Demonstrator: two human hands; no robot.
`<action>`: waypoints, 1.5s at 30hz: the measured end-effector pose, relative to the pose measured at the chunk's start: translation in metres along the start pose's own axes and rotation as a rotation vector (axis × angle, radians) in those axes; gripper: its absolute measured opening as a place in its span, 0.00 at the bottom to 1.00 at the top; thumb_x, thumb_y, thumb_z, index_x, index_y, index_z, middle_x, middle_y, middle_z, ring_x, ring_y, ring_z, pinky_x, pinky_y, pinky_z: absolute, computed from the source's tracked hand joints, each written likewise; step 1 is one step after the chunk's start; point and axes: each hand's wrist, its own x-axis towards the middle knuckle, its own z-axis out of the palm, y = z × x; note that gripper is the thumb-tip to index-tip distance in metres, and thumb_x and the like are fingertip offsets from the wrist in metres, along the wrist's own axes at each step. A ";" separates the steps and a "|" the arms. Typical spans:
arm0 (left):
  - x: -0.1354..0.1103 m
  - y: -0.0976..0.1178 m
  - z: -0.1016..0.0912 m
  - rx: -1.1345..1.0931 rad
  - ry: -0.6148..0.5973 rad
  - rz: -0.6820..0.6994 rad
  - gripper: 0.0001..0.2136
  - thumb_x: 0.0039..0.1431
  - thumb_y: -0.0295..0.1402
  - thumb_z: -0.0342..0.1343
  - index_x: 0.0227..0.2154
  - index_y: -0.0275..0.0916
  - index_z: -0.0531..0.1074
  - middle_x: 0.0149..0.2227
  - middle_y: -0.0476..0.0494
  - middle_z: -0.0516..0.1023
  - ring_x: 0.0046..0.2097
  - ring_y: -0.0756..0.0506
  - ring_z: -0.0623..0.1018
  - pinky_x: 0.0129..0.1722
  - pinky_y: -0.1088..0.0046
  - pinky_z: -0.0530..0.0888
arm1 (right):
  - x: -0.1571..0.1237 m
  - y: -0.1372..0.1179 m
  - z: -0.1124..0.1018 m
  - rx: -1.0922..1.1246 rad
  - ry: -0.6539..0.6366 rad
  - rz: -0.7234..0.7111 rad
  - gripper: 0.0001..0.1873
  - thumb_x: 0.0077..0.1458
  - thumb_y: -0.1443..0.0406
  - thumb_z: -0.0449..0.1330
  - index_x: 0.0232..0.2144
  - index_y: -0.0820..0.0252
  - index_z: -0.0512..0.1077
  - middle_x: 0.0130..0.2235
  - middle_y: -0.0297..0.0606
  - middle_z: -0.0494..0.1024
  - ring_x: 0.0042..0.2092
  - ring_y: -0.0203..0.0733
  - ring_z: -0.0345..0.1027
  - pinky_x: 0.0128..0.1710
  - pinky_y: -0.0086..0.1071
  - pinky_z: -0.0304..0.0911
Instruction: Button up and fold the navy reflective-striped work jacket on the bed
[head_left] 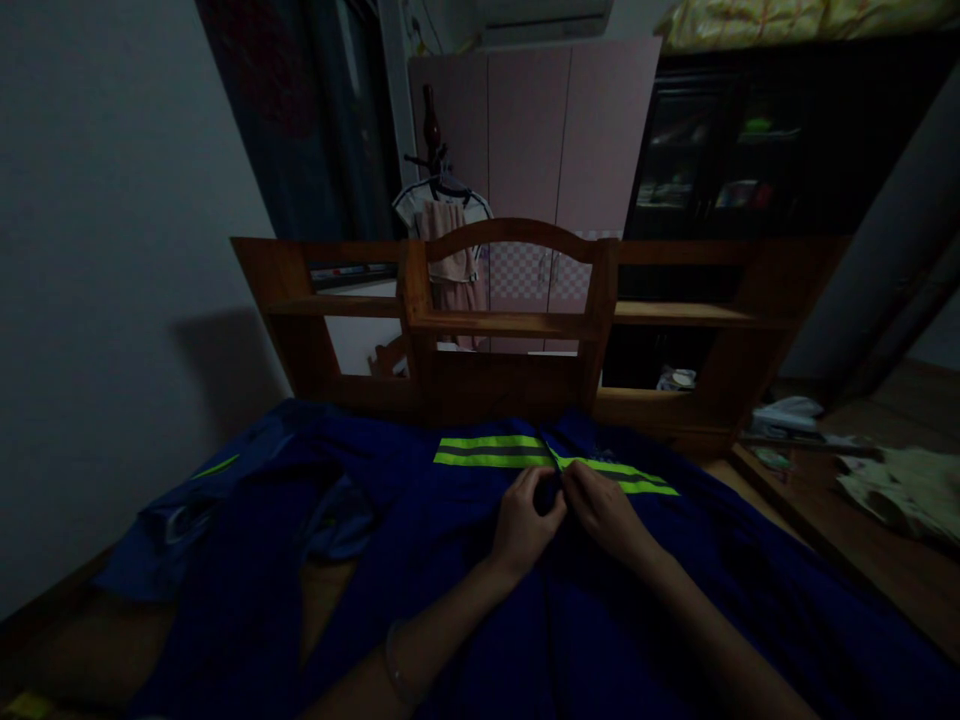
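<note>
A dark blue work jacket (480, 520) with yellow-green reflective strips (491, 452) lies spread out, its collar towards the wooden headboard. At its front opening, level with the strips, my left hand (527, 515) pinches the edge with thumb and fingers curled. Right beside it, my right hand (600, 505) is closed on the same front edge, fingers pointing down into the cloth. Any button or zip between the fingertips is too dark and small to make out. A bracelet (396, 660) circles my left wrist.
A wooden headboard (517, 322) with shelves stands just beyond the jacket. More blue clothing (247, 500) lies to the left by the white wall (112, 300). Behind are a pink wardrobe (525, 140) and a rack with hanging clothes (446, 230). Pale cloth (907, 485) lies at the right.
</note>
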 end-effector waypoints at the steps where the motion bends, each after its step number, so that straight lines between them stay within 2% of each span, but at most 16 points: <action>1: 0.000 0.000 0.001 0.006 0.005 0.002 0.11 0.52 0.28 0.54 0.40 0.41 0.71 0.41 0.44 0.74 0.45 0.44 0.73 0.47 0.69 0.67 | 0.000 0.001 0.001 0.025 0.008 0.012 0.09 0.63 0.62 0.44 0.31 0.57 0.60 0.30 0.36 0.69 0.30 0.38 0.63 0.31 0.30 0.55; 8: 0.001 -0.008 0.003 0.086 0.026 -0.013 0.09 0.52 0.28 0.55 0.37 0.41 0.72 0.38 0.45 0.73 0.42 0.45 0.73 0.43 0.70 0.68 | 0.000 0.003 0.008 0.079 0.005 0.054 0.11 0.63 0.61 0.43 0.31 0.56 0.59 0.29 0.35 0.68 0.30 0.38 0.62 0.31 0.30 0.55; 17: 0.005 -0.014 0.000 0.062 0.013 0.030 0.10 0.53 0.25 0.53 0.37 0.41 0.75 0.37 0.46 0.73 0.40 0.47 0.73 0.41 0.73 0.68 | 0.000 0.003 0.006 0.099 0.009 0.055 0.11 0.63 0.61 0.43 0.30 0.56 0.59 0.29 0.35 0.67 0.30 0.38 0.61 0.32 0.30 0.54; 20: 0.006 -0.015 -0.001 0.052 0.019 0.027 0.09 0.53 0.26 0.53 0.36 0.41 0.75 0.36 0.46 0.73 0.39 0.47 0.73 0.41 0.73 0.68 | 0.001 0.004 0.005 0.209 0.002 0.087 0.13 0.63 0.59 0.45 0.28 0.57 0.60 0.27 0.33 0.66 0.30 0.37 0.60 0.31 0.29 0.54; 27: 0.009 -0.027 0.001 -0.017 -0.015 -0.036 0.09 0.58 0.35 0.52 0.36 0.40 0.75 0.37 0.45 0.75 0.40 0.46 0.74 0.43 0.71 0.68 | 0.005 0.023 0.011 0.672 -0.078 0.278 0.18 0.59 0.52 0.49 0.27 0.60 0.62 0.22 0.29 0.62 0.23 0.31 0.55 0.23 0.25 0.52; 32: 0.012 -0.048 0.007 -0.105 -0.051 -0.117 0.11 0.57 0.39 0.54 0.36 0.37 0.74 0.38 0.44 0.77 0.41 0.46 0.75 0.44 0.70 0.70 | 0.005 0.029 0.019 0.741 -0.089 0.295 0.19 0.57 0.50 0.51 0.28 0.61 0.64 0.22 0.28 0.63 0.22 0.31 0.56 0.23 0.25 0.53; 35: 0.014 -0.058 0.007 -0.051 -0.092 -0.138 0.11 0.57 0.39 0.53 0.35 0.36 0.74 0.36 0.44 0.77 0.39 0.46 0.76 0.41 0.71 0.71 | 0.004 0.030 0.023 0.618 -0.061 0.308 0.19 0.56 0.50 0.52 0.27 0.61 0.64 0.22 0.30 0.65 0.24 0.32 0.58 0.24 0.25 0.54; 39: 0.018 -0.062 -0.002 0.093 -0.145 -0.094 0.11 0.58 0.38 0.51 0.31 0.37 0.75 0.34 0.45 0.77 0.37 0.46 0.76 0.39 0.70 0.71 | 0.000 0.040 0.019 0.124 0.171 0.364 0.17 0.56 0.53 0.52 0.27 0.61 0.66 0.28 0.36 0.70 0.31 0.38 0.65 0.31 0.29 0.58; 42: 0.016 -0.066 -0.010 0.165 -0.196 -0.031 0.13 0.61 0.36 0.47 0.34 0.38 0.76 0.40 0.43 0.77 0.43 0.45 0.76 0.45 0.69 0.70 | -0.007 0.061 -0.002 -0.289 0.263 0.449 0.15 0.56 0.57 0.52 0.39 0.61 0.67 0.44 0.44 0.69 0.39 0.43 0.67 0.34 0.30 0.59; 43: 0.014 -0.068 -0.012 0.213 -0.224 -0.007 0.14 0.62 0.36 0.45 0.37 0.38 0.75 0.44 0.42 0.76 0.47 0.44 0.74 0.49 0.68 0.69 | -0.010 0.071 -0.013 -0.412 0.257 0.497 0.18 0.55 0.57 0.52 0.45 0.61 0.65 0.50 0.47 0.65 0.42 0.45 0.67 0.34 0.31 0.60; 45: 0.009 -0.073 -0.014 0.339 -0.291 0.043 0.17 0.64 0.37 0.42 0.46 0.37 0.72 0.52 0.40 0.72 0.56 0.44 0.68 0.56 0.64 0.63 | -0.020 0.092 -0.037 -0.586 0.140 0.622 0.26 0.54 0.56 0.52 0.52 0.64 0.60 0.56 0.54 0.58 0.46 0.49 0.67 0.34 0.33 0.60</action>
